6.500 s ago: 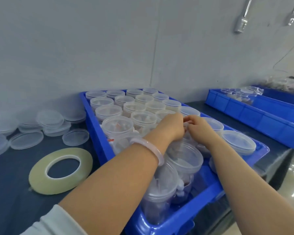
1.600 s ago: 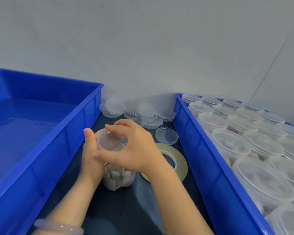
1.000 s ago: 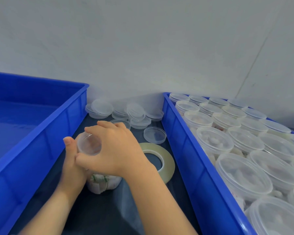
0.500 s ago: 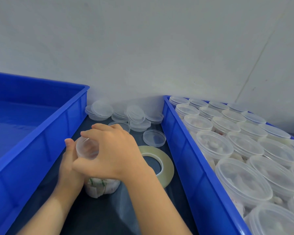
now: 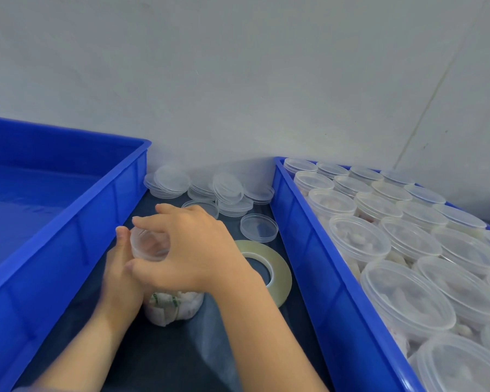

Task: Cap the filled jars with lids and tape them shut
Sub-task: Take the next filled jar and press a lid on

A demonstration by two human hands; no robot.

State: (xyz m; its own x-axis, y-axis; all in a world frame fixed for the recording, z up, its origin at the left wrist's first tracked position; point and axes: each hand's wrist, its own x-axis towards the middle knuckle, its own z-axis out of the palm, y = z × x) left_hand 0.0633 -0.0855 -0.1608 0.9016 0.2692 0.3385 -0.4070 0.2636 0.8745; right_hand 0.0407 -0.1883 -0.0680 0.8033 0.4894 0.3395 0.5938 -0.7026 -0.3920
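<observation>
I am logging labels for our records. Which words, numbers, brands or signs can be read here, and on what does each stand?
None can be read.
Green-and-white print inside the jar, gripped by the left hand and the right hand: too blurred to read.
Tape roll, loose lids, blue crates: no print visible.

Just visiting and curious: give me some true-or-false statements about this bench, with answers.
1. The left hand holds the jar while the right hand grips its lid. True.
2. The tape roll stands on edge. False: the tape roll lies flat on the table.
3. The jars in the right bin carry lids. True.
4. The spare lids sit inside that bin. False: the spare lids sit on the table by the wall.
</observation>
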